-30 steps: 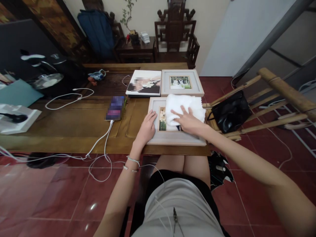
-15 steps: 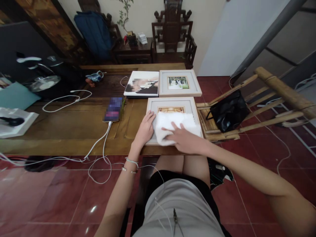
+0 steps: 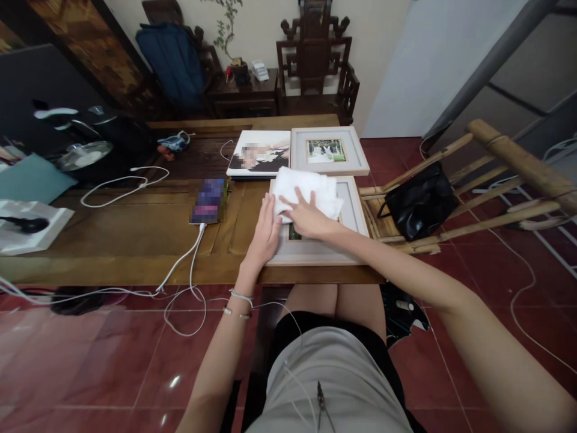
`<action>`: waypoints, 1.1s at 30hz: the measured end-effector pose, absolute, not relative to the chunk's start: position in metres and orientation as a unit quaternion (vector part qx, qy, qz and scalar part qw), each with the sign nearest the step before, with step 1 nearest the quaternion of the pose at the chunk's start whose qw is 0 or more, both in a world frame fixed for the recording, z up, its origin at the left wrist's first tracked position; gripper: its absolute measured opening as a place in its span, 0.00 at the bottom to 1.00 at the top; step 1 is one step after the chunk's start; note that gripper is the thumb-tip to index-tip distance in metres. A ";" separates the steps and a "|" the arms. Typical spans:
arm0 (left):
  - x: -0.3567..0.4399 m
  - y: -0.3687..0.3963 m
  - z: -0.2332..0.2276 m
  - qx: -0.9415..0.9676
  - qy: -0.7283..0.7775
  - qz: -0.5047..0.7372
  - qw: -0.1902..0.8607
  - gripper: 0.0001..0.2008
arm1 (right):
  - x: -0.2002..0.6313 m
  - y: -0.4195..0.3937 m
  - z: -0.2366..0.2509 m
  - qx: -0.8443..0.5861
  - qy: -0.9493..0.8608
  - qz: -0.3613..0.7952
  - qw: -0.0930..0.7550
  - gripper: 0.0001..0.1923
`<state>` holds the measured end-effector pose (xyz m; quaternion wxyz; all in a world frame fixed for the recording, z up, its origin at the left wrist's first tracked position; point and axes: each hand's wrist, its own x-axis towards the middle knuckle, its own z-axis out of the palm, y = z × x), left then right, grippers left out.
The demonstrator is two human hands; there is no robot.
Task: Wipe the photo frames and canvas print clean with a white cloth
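A light wooden picture frame (image 3: 324, 255) lies flat near the table's front edge. My left hand (image 3: 265, 234) rests along its left side, fingers straight and close together, steadying it without wrapping round it. Under my right hand (image 3: 311, 215) is a folded white cloth (image 3: 306, 180), pressed against the upper part of the frame. The fingers of this hand are spread over the cloth; its thumb is hard to make out. Cloth and hand cover most of the picture inside the frame.
Behind lie a second framed photo (image 3: 360, 157) and a white-edged photo panel (image 3: 265, 138). A phone (image 3: 208, 201) with a white cable (image 3: 196, 240) is at left. Farther left stands a white power-socket block (image 3: 49, 231). A bamboo chair (image 3: 451, 231) holding a black bag (image 3: 419, 204) adjoins the table's right end.
My right hand has slid the white cloth up and to the left across the frame, uncovering its lower part. My left hand stays at the left edge, its fingers slightly higher.
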<state>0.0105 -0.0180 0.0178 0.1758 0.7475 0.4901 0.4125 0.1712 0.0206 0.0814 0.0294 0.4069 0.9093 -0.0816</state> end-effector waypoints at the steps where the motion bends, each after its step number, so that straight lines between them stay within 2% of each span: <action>1: 0.010 -0.018 0.018 0.746 0.487 0.418 0.177 0.27 | 0.170 0.007 0.085 0.400 0.910 -0.093 0.050 0.30; 4: 0.009 -0.019 0.018 0.744 0.474 0.432 0.187 0.27 | 0.177 -0.032 0.097 0.350 0.924 -0.121 0.099 0.30; 7: 0.009 -0.018 0.016 0.731 0.486 0.433 0.205 0.27 | 0.198 -0.064 0.106 0.330 0.930 -0.115 0.112 0.29; 13: 0.010 -0.012 0.003 0.753 0.506 0.383 0.177 0.27 | 0.235 -0.093 0.118 0.438 0.877 -0.079 0.182 0.25; 16: 0.010 -0.011 0.001 0.761 0.492 0.391 0.157 0.25 | 0.231 -0.095 0.114 0.427 0.886 -0.068 0.165 0.24; 24: 0.009 -0.016 0.012 0.787 0.473 0.364 0.155 0.25 | 0.198 -0.086 0.082 0.332 0.941 -0.046 0.057 0.20; 29: 0.010 -0.016 0.011 0.804 0.477 0.333 0.126 0.23 | 0.241 -0.093 0.093 0.385 0.916 -0.037 0.101 0.22; 33: 0.011 -0.016 0.011 0.810 0.484 0.310 0.119 0.22 | 0.284 -0.107 0.108 0.449 0.884 0.014 0.130 0.22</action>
